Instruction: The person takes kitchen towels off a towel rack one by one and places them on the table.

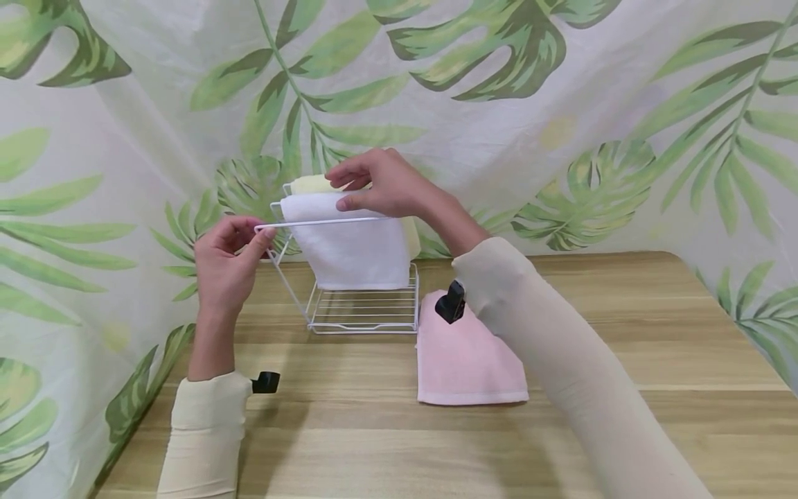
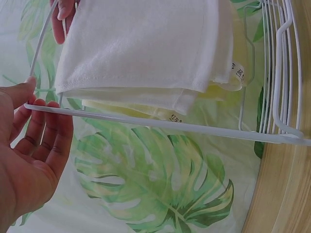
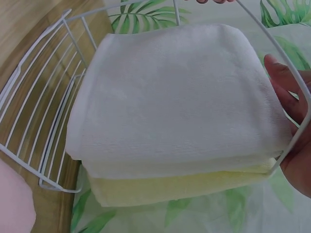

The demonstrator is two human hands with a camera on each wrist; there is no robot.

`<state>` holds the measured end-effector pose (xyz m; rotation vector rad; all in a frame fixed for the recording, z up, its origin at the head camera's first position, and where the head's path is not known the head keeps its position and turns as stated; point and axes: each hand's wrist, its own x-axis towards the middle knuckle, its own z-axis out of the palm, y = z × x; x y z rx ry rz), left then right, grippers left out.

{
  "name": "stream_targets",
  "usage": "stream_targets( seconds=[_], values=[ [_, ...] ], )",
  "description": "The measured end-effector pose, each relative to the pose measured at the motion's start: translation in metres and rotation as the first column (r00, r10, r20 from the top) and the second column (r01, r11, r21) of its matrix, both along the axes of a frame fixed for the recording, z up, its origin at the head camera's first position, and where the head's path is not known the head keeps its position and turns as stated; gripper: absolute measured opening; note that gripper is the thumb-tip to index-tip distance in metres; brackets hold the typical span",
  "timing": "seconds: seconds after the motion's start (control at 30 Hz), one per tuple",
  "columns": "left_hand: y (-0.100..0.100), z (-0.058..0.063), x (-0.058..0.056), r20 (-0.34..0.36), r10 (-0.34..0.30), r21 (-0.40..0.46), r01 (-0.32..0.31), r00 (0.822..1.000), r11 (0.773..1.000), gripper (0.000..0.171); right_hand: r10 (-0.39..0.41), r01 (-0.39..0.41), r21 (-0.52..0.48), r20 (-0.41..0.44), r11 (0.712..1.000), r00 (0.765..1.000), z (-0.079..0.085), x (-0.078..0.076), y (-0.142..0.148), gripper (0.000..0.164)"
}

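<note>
A white wire rack [image 1: 324,222] stands on the table, tilted bars rising from its slatted base. Over a middle bar hangs a folded white towel [image 1: 352,253], its front hanging down toward the base. Behind it, a pale yellow towel [image 1: 307,184] drapes over the back bar. My left hand [image 1: 227,260] pinches the left corner of the front top bar between thumb and fingers. At the top edge of the white towel rests my right hand [image 1: 393,184], fingers loosely bent and thumb along the towel's upper fold. In the right wrist view the yellow towel [image 3: 189,188] shows beneath the white one.
A folded pink towel [image 1: 467,371] lies flat on the wooden table [image 1: 349,443], just right of the rack's base and partly under my right forearm. A leaf-patterned cloth [image 1: 486,138] hangs close behind the rack and along the left side.
</note>
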<state>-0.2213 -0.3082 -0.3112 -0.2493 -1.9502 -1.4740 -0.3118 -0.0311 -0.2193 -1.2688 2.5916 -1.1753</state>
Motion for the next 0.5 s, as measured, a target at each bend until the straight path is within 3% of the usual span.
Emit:
stream_targets(
  seconds=[0.1,0.33,0.5],
  values=[
    [0.0009,-0.0006,-0.0011,0.003,0.004,-0.013,-0.003,1.000,1.000,0.016,-0.015,0.015,0.030,0.017,0.999,1.000,-0.0017,-0.0007,-0.0015,0.047],
    [0.0016,-0.0009,-0.0026,-0.001,0.009,-0.029,-0.009,1.000,1.000,0.015,-0.059,0.067,0.157,-0.060,0.985,0.996,-0.0030,-0.0019,-0.0042,0.041],
    [0.0009,-0.0017,-0.0025,0.002,0.011,-0.019,-0.011,1.000,1.000,0.015,-0.082,0.091,0.153,-0.067,0.984,0.994,-0.0040,-0.0003,-0.0060,0.036]
  ],
)
